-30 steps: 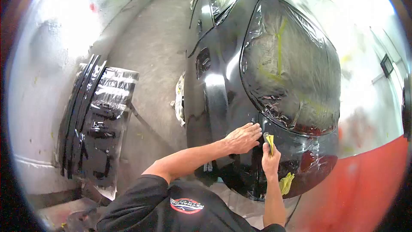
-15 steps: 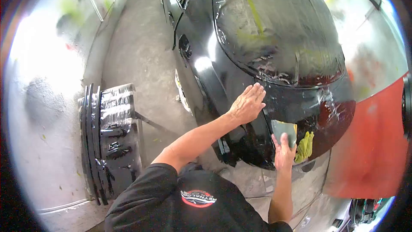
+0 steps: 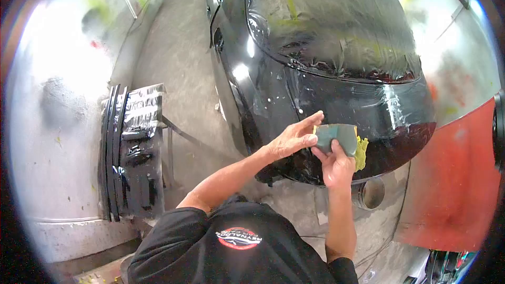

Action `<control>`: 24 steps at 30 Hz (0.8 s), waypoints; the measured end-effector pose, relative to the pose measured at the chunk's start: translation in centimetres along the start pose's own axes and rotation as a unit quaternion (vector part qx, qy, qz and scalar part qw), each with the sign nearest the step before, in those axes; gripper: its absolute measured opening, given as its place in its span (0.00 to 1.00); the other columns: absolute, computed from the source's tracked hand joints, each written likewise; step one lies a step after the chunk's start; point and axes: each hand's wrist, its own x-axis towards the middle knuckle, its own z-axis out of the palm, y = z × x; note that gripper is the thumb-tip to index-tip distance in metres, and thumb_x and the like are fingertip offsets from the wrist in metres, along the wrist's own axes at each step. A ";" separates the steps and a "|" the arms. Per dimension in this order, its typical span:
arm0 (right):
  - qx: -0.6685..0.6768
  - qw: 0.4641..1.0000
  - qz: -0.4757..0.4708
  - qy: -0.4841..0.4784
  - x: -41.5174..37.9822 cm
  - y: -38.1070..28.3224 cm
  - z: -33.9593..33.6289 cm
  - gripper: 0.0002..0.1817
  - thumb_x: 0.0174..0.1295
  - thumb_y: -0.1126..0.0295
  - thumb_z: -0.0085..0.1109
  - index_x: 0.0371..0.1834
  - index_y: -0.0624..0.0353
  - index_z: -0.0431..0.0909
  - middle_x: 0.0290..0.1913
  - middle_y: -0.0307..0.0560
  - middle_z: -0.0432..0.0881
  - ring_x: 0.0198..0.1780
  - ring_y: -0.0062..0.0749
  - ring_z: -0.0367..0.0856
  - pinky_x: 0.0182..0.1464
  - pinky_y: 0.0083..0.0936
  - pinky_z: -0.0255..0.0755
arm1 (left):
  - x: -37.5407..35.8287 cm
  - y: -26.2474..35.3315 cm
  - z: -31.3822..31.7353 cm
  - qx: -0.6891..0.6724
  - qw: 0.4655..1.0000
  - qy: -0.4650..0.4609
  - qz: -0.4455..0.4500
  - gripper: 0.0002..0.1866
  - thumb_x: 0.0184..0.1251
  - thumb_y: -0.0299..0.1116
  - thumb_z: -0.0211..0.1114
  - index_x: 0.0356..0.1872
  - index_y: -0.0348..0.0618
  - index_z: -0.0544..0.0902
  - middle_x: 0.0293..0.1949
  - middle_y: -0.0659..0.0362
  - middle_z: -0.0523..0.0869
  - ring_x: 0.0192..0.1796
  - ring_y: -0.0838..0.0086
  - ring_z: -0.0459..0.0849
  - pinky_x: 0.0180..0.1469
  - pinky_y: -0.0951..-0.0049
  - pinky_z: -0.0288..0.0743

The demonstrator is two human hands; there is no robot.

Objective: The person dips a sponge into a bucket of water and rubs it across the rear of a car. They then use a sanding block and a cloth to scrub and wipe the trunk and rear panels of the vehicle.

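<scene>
Over the near corner of the black car (image 3: pixel 263 89): a gray-green pad (image 3: pixel 335 139), its broad face toward the viewer, a narrow yellow edge showing at its sides.
Right grip (image 3: pixel 339 169): closed around the lower part of the pad, thumb pressed flat on the face, the other fingers mostly hidden behind it.
Left grip (image 3: pixel 292 141): stretched toward the pad, thumb and index finger spread apart; the thumb tip lies at the pad's left edge, but whether it pinches that edge or merely meets it is impossible to say.
Yellow-green cloth (image 3: pixel 362 153): crumpled, just right of the pad, beside the right grip.
Car panel past the fingers: glossy black, with a few pale spots (image 3: pixel 300 111) near the left grip's fingertips.
Car window: covered with clear film (image 3: pixel 336 31), wrinkled along its lower edge.
Left side of the floor: a stand bearing long black strips (image 3: pixel 113 152), well apart from the car.
Right side: a red panel (image 3: pixel 447 189).
</scene>
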 end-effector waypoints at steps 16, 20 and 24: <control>-0.788 0.485 -0.379 -0.009 3.9 -4.7 -8.7 0.29 0.75 0.52 0.59 0.73 0.58 0.75 0.74 0.59 0.70 0.74 0.67 0.64 0.77 0.58 0.56 | 5.4 -0.2 1.7 0.617 0.719 0.245 0.204 0.24 0.74 0.26 0.58 0.70 0.31 0.74 0.70 0.36 0.77 0.76 0.42 0.72 0.78 0.52 0.66; -0.754 0.573 -0.320 0.012 4.7 -4.1 -12.9 0.31 0.76 0.49 0.58 0.74 0.58 0.75 0.75 0.62 0.69 0.76 0.65 0.61 0.78 0.56 0.57 | 3.2 -5.7 3.5 0.713 0.671 0.174 0.102 0.27 0.68 0.22 0.56 0.69 0.26 0.73 0.73 0.35 0.73 0.78 0.41 0.69 0.80 0.46 0.62; -0.735 0.595 -0.326 0.001 4.9 -3.9 -13.0 0.30 0.76 0.49 0.58 0.72 0.58 0.77 0.74 0.61 0.70 0.75 0.64 0.63 0.77 0.53 0.58 | 2.1 -6.0 4.7 0.726 0.653 0.199 0.076 0.27 0.68 0.23 0.55 0.69 0.27 0.74 0.73 0.36 0.75 0.77 0.42 0.71 0.80 0.46 0.62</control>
